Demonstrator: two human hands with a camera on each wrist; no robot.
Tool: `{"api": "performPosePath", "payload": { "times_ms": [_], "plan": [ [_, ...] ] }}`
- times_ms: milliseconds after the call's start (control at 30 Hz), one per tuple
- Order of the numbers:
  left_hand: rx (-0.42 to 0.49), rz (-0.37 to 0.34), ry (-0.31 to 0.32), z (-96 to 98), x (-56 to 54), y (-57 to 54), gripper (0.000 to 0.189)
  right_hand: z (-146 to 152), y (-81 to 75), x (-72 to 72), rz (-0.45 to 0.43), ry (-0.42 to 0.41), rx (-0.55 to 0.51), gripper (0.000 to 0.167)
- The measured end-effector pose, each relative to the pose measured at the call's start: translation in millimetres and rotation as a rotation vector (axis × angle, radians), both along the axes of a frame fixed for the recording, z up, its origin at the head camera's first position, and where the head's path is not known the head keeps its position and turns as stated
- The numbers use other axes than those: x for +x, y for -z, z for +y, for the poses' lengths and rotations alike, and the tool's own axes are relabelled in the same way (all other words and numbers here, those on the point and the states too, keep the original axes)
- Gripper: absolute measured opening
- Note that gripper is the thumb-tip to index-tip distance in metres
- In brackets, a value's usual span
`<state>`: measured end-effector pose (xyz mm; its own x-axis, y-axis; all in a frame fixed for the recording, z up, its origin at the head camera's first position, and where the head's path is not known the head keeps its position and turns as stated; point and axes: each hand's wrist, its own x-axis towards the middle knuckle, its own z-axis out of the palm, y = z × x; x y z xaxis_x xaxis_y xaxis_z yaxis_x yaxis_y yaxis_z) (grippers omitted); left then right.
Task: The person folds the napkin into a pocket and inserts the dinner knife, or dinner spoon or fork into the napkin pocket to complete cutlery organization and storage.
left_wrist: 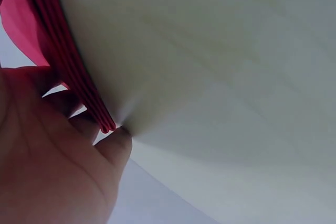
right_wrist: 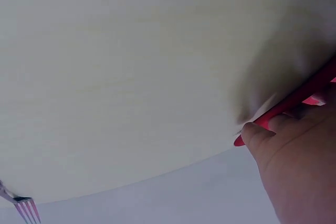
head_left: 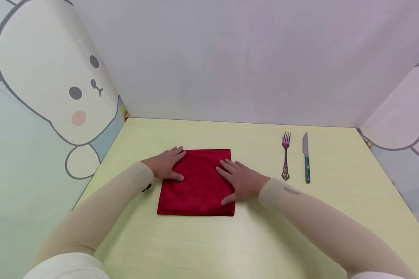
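A red cloth (head_left: 196, 190), folded into a near-square, lies flat on the table. My left hand (head_left: 165, 163) rests on its left side with fingers extended, the thumb on the fabric and the fingertips by the far left corner. On the opposite side, my right hand (head_left: 243, 179) lies with spread fingers over the right edge, its thumb close to the near right corner. Several stacked layers show along the cloth's edge (left_wrist: 68, 51) in the left wrist view. From the right wrist, the cloth's edge (right_wrist: 294, 98) appears as a thin red strip beside the fingers.
To the right of the cloth, a fork (head_left: 285, 155) with a purplish sheen points its tines away from me. Beside it lies a knife (head_left: 307, 159) with a green handle. A pale wall (head_left: 244, 62) rises behind the light wooden table (head_left: 195, 248), and printed cartoon panels flank it.
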<state>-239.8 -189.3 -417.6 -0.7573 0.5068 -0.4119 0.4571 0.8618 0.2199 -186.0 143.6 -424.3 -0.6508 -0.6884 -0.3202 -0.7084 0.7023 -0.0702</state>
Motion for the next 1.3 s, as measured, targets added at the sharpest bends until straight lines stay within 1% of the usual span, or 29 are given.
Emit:
{"api": "performPosePath", "payload": {
  "times_ms": [133, 267, 367, 533, 667, 833, 933, 1033, 1100, 1167, 1233, 1300],
  "plan": [
    [0.002, 0.005, 0.007, -1.0, 1.0, 1.9, 0.104, 8, 0.3, 27.0, 0.014, -0.050, -0.026, 0.116],
    [0.011, 0.003, 0.005, -0.9, 1.7, 1.0, 0.104, 15, 4.8, 50.1, 0.064, -0.102, -0.048, 0.114],
    [0.011, 0.001, 0.006, -0.8, 2.1, -0.2, 0.104, 18, 7.6, 64.1, 0.093, -0.138, -0.055, 0.112],
    [0.019, 0.002, 0.000, -0.9, 3.2, -1.2, 0.104, 22, 8.5, 81.4, 0.104, -0.153, -0.080, 0.107],
    [0.030, 0.003, -0.001, -1.0, 3.9, -1.7, 0.104, 24, 9.4, 90.1, 0.108, -0.155, -0.077, 0.106],
    [0.033, 0.000, -0.010, -1.3, 3.1, -1.6, 0.105, 25, 7.9, 97.6, 0.078, -0.145, -0.064, 0.104],
    [0.036, 0.005, -0.007, -0.9, 1.9, -1.5, 0.105, 27, 7.3, 101.3, 0.083, -0.160, -0.075, 0.103],
    [0.026, 0.057, 0.020, 3.5, 3.4, -3.0, 0.102, 30, 7.2, 103.5, 0.113, -0.187, -0.107, 0.101],
    [0.015, 0.100, 0.056, 9.7, 6.6, -4.7, 0.098, 30, 6.5, 103.9, 0.128, -0.200, -0.126, 0.100],
    [0.005, 0.124, 0.094, 17.6, 11.0, -6.1, 0.095, 30, 5.5, 104.0, 0.122, -0.201, -0.131, 0.100],
    [0.004, 0.113, 0.117, 25.7, 15.0, -7.3, 0.094, 30, 4.2, 103.9, 0.105, -0.192, -0.121, 0.100],
    [0.005, 0.085, 0.114, 31.6, 18.0, -7.6, 0.094, 29, 3.3, 103.4, 0.088, -0.179, -0.104, 0.100]
  ]
}}
